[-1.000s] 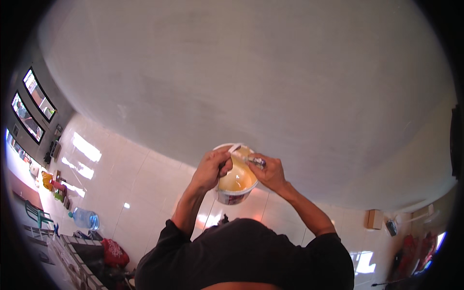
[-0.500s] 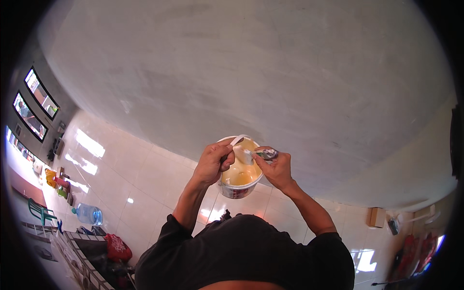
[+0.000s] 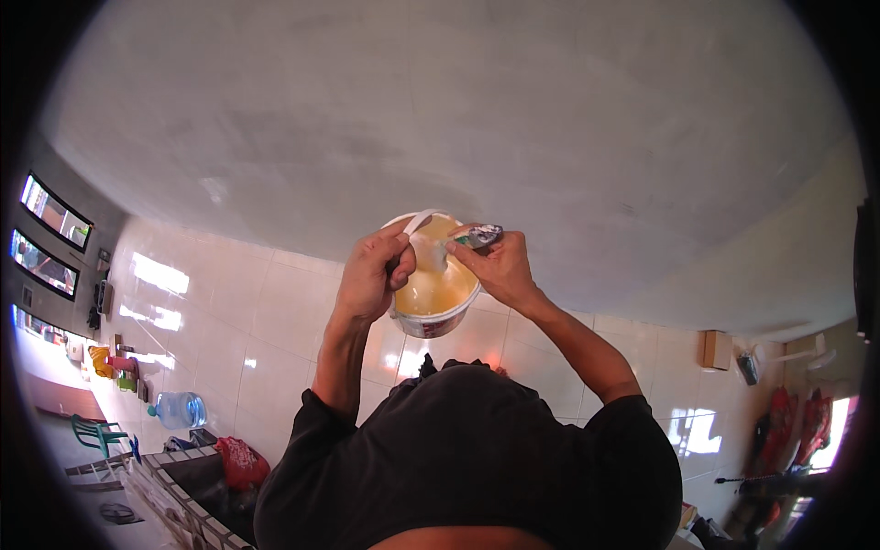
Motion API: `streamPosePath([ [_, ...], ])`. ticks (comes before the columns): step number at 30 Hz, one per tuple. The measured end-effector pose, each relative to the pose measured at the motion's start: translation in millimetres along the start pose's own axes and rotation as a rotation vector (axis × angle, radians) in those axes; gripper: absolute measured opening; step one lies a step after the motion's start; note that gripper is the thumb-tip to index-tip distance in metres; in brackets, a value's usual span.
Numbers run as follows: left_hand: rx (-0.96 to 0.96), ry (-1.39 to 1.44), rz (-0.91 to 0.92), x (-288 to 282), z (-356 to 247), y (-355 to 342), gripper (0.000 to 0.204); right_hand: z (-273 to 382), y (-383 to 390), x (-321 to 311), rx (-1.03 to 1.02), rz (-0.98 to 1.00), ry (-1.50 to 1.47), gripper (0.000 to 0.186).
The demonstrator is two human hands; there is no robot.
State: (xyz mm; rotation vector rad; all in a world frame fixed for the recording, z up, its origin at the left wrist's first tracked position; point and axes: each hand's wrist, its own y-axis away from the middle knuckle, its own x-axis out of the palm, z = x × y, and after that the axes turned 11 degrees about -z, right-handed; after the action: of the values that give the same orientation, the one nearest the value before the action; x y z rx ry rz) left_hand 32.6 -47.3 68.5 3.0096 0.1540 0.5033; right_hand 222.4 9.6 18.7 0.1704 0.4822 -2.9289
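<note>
- Head view: the bucket is at the centre of the frame, in front of the lower edge of a grey wall, above a pale tiled floor.
- Left hand: fingers curled closed around the white handle at the bucket's left side.
- Right hand: thumb and fingers pinch a tool over the bucket's right rim; its exact kind is hard to tell.
- For good work, I would keep the left fist firm so the bucket does not swing, and the tool's whitish end inside the rim so drips fall back onto the creamy contents. A light, steady right wrist should suit better than force.
- Direction: the tool's long axis runs close to level across the frame, its grip end toward the right, its working end leftward over the bucket's mouth.
- The bucket's mouth faces the camera, with its outer wall showing at the lower side; whether it hangs tilted, I cannot tell.
</note>
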Motion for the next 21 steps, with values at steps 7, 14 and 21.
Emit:
streamPosePath([
  [7, -0.050, -0.013, -0.041, 2.0, -4.0, -0.3, 0.042, -18.7, -9.3, -10.9, -0.551, -0.004, 0.376, 0.022],
  [14, -0.006, -0.002, -0.018, 4.6, -9.1, 2.7, 0.043, 3.5, -0.8, -8.3, -0.086, -0.004, 0.144, 0.020],
  [21, -0.027, 0.038, 0.007, -6.1, 5.1, -0.6, 0.037, 7.7, 6.4, 1.8, 0.308, 0.122, -0.159, 0.019],
])
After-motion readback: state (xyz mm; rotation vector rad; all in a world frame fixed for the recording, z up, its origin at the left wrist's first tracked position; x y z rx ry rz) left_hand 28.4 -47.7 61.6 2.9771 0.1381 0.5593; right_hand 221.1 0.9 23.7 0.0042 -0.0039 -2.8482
